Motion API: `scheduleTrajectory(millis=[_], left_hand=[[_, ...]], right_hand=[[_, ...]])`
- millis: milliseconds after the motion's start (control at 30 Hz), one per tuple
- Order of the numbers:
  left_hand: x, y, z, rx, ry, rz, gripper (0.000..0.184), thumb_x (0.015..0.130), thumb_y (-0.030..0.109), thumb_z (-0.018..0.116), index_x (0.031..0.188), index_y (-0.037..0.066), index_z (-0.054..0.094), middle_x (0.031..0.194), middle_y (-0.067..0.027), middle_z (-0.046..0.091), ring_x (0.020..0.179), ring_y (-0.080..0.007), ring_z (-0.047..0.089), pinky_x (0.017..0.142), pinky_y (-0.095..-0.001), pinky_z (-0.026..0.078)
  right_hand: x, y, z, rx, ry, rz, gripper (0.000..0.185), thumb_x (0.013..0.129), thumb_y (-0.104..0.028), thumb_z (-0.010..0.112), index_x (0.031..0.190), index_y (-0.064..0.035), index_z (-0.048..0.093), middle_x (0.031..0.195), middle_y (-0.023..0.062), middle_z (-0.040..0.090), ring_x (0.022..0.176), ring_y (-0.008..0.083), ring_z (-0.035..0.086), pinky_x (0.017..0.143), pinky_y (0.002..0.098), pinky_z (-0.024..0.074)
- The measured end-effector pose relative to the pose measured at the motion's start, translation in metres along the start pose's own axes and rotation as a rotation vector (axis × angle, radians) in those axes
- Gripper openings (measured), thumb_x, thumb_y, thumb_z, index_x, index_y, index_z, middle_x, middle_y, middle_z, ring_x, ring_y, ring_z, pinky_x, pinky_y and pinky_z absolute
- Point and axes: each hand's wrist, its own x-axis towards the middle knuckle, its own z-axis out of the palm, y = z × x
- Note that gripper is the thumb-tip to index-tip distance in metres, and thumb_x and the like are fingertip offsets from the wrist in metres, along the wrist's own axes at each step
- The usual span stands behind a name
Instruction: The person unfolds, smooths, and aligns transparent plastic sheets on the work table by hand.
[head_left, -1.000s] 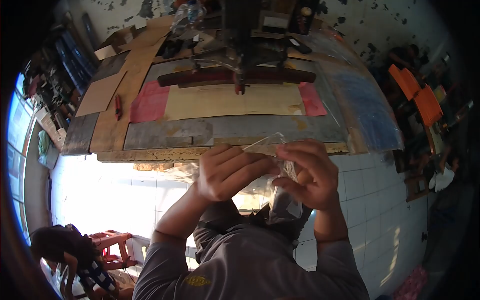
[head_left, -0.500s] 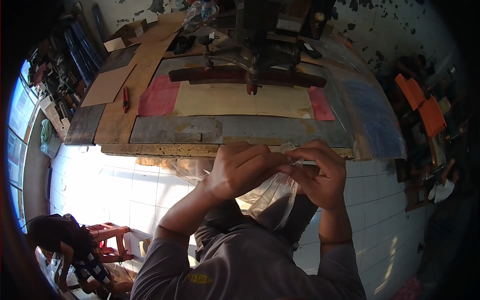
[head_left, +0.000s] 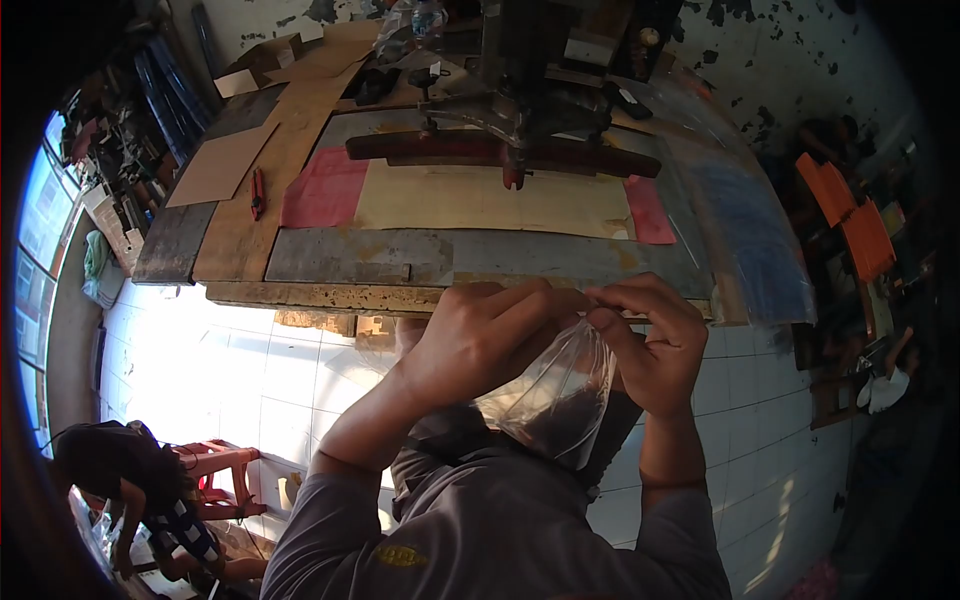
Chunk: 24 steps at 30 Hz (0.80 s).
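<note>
A thin clear plastic sheet or bag (head_left: 562,390) hangs in creased folds over my lap; which of the two it is, I cannot tell. My left hand (head_left: 490,335) is closed, pinching its gathered upper edge. Close beside it, my right hand (head_left: 655,340) pinches the same edge between thumb and forefinger. Both hands are in front of the worktable's near edge (head_left: 400,295). Beyond them on the table lies a long pale yellow sheet (head_left: 490,205), with pink pieces (head_left: 322,190) at its ends. Above that sheet stands a dark press with a wide bar (head_left: 500,152).
A red cutter (head_left: 257,193) and a brown cardboard piece (head_left: 222,165) lie on the table's left. Clear plastic sheeting (head_left: 750,220) covers its right end. At lower left, another person (head_left: 125,480) bends beside a red stool (head_left: 222,475). Orange objects (head_left: 850,220) stand at right.
The plastic between my hands has spread into a wider, tauter fan below my fingers. My right hand has shifted slightly right. The view has moved a little.
</note>
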Motion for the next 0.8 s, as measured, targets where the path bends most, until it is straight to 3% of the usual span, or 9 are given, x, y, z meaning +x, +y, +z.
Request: scheduleTrajectory(millis=[133,333,533,633,733,800], left_hand=[[0.007,0.016,-0.015,-0.011,-0.123,-0.296,0.023,0.091,0.016,0.082,0.109,0.006,0.071,0.085,-0.0076,0.075,0.065,-0.0227,0.072,0.055,-0.0332,0.055],[-0.003,0.003,-0.012,0.092,-0.164,-0.152,0.011,0.094,0.018,0.078,0.098,0.009,0.074,0.083,-0.0071,0.076,0.069,-0.0241,0.074,0.057,-0.0358,0.056],[-0.005,0.006,-0.004,-0.036,-0.096,-0.237,0.014,0.090,0.014,0.082,0.096,0.006,0.074,0.087,-0.0070,0.077,0.077,-0.0222,0.075,0.063,-0.0330,0.059],[-0.005,0.004,0.003,-0.098,-0.023,-0.179,0.017,0.092,0.019,0.080,0.097,0.007,0.069,0.083,-0.0067,0.074,0.070,-0.0261,0.073,0.060,-0.0394,0.055],[-0.005,0.008,0.004,-0.065,-0.039,-0.244,0.019,0.087,0.015,0.085,0.096,0.006,0.071,0.088,-0.0056,0.077,0.070,-0.0187,0.074,0.059,-0.0316,0.057],[-0.003,0.007,0.004,0.014,-0.034,-0.190,0.020,0.086,0.016,0.086,0.095,0.008,0.070,0.086,-0.0049,0.076,0.067,-0.0182,0.073,0.058,-0.0312,0.056]], right_hand=[[-0.001,0.005,-0.006,-0.030,0.029,0.031,0.017,0.091,-0.010,0.082,0.105,-0.0017,0.079,0.094,0.0060,0.076,0.084,0.0126,0.068,0.069,0.0274,0.0470],[0.000,0.006,-0.007,0.023,0.119,0.077,0.013,0.094,-0.014,0.079,0.099,-0.0029,0.076,0.091,0.0036,0.075,0.080,0.0094,0.062,0.070,0.0271,0.0403],[0.000,0.005,-0.008,0.002,0.152,0.079,0.007,0.094,-0.009,0.076,0.097,-0.0033,0.074,0.090,0.0024,0.073,0.077,0.0089,0.056,0.070,0.0275,0.0393],[0.000,0.006,-0.009,-0.012,0.164,0.082,0.006,0.093,-0.008,0.075,0.097,-0.0036,0.074,0.089,0.0018,0.073,0.077,0.0087,0.056,0.071,0.0273,0.0390],[0.000,0.006,-0.010,-0.034,0.175,0.091,0.005,0.094,-0.008,0.074,0.096,-0.0039,0.073,0.089,0.0016,0.072,0.078,0.0086,0.055,0.071,0.0271,0.0387],[0.000,0.008,-0.010,-0.036,0.184,0.085,0.005,0.094,-0.008,0.074,0.095,-0.0038,0.072,0.089,0.0014,0.071,0.078,0.0086,0.054,0.072,0.0270,0.0388]])
